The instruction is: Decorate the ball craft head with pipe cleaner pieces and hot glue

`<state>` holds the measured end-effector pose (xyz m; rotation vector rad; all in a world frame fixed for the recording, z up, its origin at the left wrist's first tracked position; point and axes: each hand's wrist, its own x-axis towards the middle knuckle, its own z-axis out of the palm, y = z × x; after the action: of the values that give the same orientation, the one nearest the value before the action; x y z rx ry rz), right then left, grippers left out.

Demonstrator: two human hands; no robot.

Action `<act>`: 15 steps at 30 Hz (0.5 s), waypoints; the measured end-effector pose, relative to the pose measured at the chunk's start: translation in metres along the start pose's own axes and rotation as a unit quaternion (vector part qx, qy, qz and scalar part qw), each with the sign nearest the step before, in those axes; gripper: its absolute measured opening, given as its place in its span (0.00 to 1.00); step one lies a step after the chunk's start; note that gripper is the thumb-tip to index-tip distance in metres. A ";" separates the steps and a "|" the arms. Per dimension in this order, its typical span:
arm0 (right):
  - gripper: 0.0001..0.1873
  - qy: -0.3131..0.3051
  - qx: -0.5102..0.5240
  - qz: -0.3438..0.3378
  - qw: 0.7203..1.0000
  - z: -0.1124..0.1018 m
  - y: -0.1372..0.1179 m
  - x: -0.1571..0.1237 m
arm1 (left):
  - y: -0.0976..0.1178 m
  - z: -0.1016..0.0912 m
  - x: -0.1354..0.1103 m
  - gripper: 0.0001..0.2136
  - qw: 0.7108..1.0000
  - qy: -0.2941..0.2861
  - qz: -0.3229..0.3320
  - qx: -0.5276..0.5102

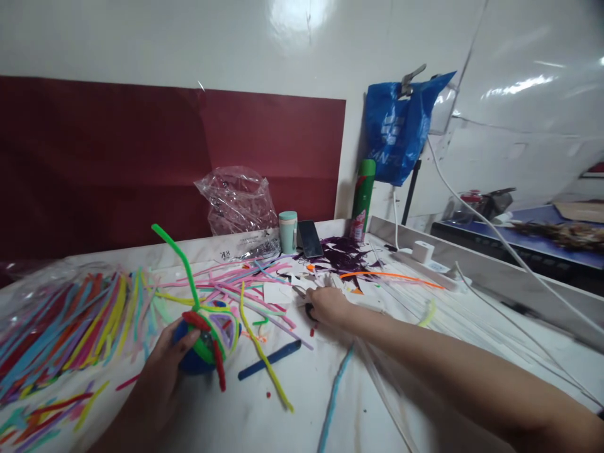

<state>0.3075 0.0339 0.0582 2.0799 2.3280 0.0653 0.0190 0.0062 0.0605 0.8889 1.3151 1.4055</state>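
Observation:
My left hand (172, 349) is closed around a craft piece (195, 360), a rounded blue body wrapped with pipe cleaners in several colours. A green pipe cleaner (186, 264) sticks up from it, and a red one (219, 365) hangs off its front. Farther off, my right hand (328, 306) has its fingers curled round a pair of scissors (309, 310); a dark handle and part of a blade show, the rest is hidden. Between the hands lie a yellow pipe cleaner (264, 352) and a flat dark blue strip (270, 360).
Bundles of coloured pipe cleaners (89, 321) cover the left side. At the back stand a mint cup (287, 233), a phone (310, 239) and a green spray can (363, 195). Purple shreds (344, 253), white strips (453, 327) and a power strip (431, 267) lie to the right.

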 end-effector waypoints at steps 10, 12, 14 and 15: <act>0.24 -0.029 0.012 -0.029 0.999 -0.022 0.010 -0.004 | -0.001 -0.010 0.003 0.24 0.999 -0.045 0.005 0.009; 0.25 -0.040 0.020 -0.052 0.998 -0.030 0.014 -0.010 | 0.003 -0.015 -0.001 0.23 0.999 -0.049 0.006 0.020; 0.25 -0.055 0.013 -0.072 0.996 -0.040 0.018 -0.016 | 0.004 -0.020 -0.002 0.22 0.998 -0.051 0.011 0.023; 0.25 -0.061 0.002 -0.083 0.995 -0.045 0.020 -0.019 | 0.003 -0.022 -0.001 0.22 0.998 -0.055 0.011 0.022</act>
<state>0.3279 0.0161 0.1038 1.8272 2.4176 -0.0660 -0.0020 -0.0006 0.0599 0.9989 1.2604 1.3297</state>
